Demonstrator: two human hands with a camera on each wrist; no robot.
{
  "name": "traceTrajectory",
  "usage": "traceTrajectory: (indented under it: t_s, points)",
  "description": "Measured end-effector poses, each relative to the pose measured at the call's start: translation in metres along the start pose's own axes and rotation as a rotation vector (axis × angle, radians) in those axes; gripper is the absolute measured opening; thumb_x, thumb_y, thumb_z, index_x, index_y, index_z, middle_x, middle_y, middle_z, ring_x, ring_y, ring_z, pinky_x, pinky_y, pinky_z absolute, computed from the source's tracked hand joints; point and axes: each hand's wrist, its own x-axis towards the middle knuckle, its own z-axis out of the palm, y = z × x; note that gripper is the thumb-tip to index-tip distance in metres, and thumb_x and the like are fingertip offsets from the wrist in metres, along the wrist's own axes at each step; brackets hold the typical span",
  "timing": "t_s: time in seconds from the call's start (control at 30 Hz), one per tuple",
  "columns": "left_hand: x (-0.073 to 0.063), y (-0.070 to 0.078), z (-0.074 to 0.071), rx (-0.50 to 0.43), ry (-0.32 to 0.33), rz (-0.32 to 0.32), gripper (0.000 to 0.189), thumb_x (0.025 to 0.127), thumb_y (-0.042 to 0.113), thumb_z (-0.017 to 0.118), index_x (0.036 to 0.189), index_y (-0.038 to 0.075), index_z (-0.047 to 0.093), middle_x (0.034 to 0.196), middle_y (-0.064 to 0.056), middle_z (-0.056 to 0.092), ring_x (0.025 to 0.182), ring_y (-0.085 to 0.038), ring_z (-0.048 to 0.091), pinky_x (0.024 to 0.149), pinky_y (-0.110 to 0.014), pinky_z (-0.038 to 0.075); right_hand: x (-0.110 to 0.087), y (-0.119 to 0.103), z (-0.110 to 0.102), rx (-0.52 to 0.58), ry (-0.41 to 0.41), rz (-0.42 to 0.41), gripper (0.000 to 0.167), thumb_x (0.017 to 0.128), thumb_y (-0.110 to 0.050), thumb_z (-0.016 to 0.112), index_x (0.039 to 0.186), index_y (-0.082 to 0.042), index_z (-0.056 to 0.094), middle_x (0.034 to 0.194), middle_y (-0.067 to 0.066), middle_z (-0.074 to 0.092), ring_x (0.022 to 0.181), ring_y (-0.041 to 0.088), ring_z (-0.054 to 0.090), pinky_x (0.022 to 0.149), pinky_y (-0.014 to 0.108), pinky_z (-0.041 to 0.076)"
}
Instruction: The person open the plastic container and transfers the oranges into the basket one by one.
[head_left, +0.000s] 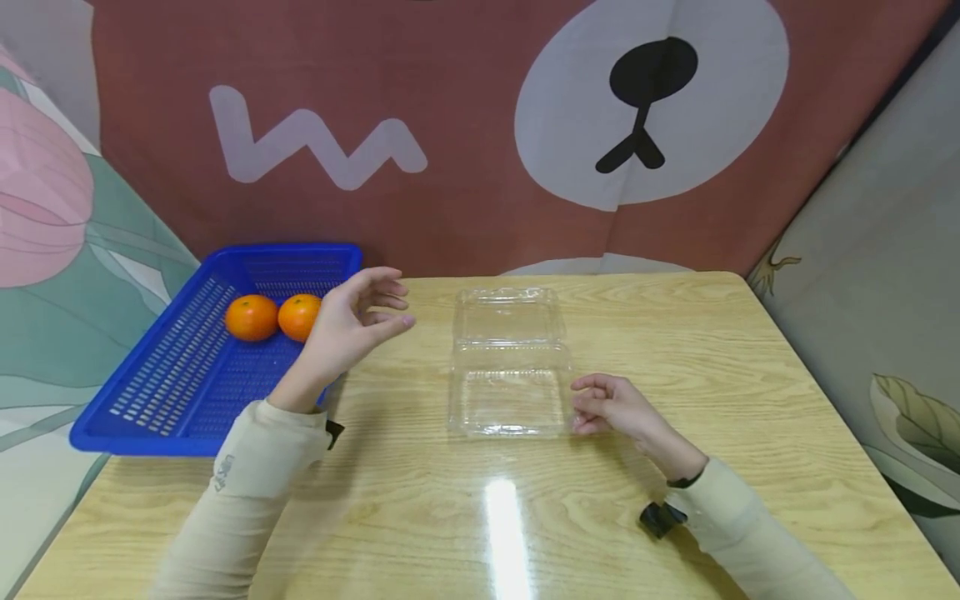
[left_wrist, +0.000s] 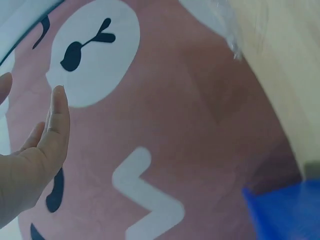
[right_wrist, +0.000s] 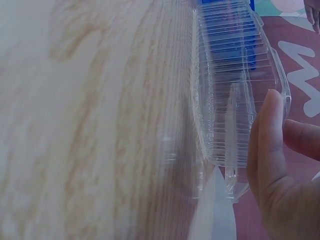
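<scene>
A clear plastic clamshell container [head_left: 510, 387] lies with its lid [head_left: 508, 318] folded back on the table. My right hand [head_left: 611, 406] is at the container's right edge, its fingertips by the rim; in the right wrist view, a straight finger [right_wrist: 270, 135] overlaps the clear wall [right_wrist: 232, 90]. Whether the fingertips press on the rim is hard to tell. Raised beside the blue basket [head_left: 168, 358], my left hand [head_left: 348, 317] has loosely bent fingers and nothing in them. Two oranges, one at left [head_left: 252, 317] and one partly behind the left hand [head_left: 298, 317], sit inside the basket.
The wooden table [head_left: 420, 517] meets a printed cloth [head_left: 450, 208] at its back edge. More printed cloth [head_left: 885, 250] hangs along the right side. The basket's tall blue rim stands at the table's left edge.
</scene>
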Motion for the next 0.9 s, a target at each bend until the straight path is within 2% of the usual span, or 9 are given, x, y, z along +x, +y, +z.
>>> traceTrajectory:
  t_s: [0.2, 0.43, 0.67, 0.9]
  points:
    - [-0.002, -0.016, 0.021, -0.062, -0.010, -0.071, 0.050, 0.076, -0.003, 0.069, 0.123, -0.002, 0.049, 0.105, -0.016, 0.057, 0.094, -0.027, 0.058, 0.077, -0.027, 0.051, 0.001, 0.001, 0.000, 0.004, -0.003, -0.007, 0.043, 0.090, 0.002, 0.049, 0.124, 0.021, 0.030, 0.078, 0.009, 0.061, 0.066, 0.014, 0.063, 0.064, 0.028, 0.055]
    - [-0.007, -0.038, 0.038, -0.055, -0.071, -0.118, 0.050, 0.077, -0.002, 0.069, 0.122, -0.006, 0.048, 0.104, -0.020, 0.057, 0.095, -0.034, 0.057, 0.078, -0.028, 0.051, 0.001, 0.002, 0.001, 0.000, 0.005, -0.007, 0.043, 0.091, 0.001, 0.049, 0.125, 0.021, 0.031, 0.078, 0.010, 0.061, 0.065, 0.013, 0.062, 0.063, 0.028, 0.054]
    - [-0.010, -0.047, 0.043, -0.008, -0.115, -0.123, 0.049, 0.078, 0.000, 0.069, 0.122, -0.006, 0.048, 0.104, -0.020, 0.058, 0.094, -0.032, 0.058, 0.079, -0.036, 0.051, 0.001, -0.001, 0.000, -0.012, 0.007, -0.020, 0.045, 0.092, 0.000, 0.048, 0.127, 0.020, 0.030, 0.080, 0.011, 0.063, 0.067, 0.015, 0.063, 0.064, 0.029, 0.055]
    - [-0.011, -0.047, 0.044, 0.012, -0.120, -0.111, 0.048, 0.078, 0.002, 0.069, 0.122, -0.005, 0.049, 0.105, -0.019, 0.058, 0.094, -0.030, 0.058, 0.079, -0.035, 0.051, 0.005, -0.008, -0.004, -0.020, 0.015, -0.014, 0.048, 0.093, -0.002, 0.046, 0.131, 0.019, 0.027, 0.079, 0.012, 0.063, 0.067, 0.014, 0.063, 0.063, 0.028, 0.055]
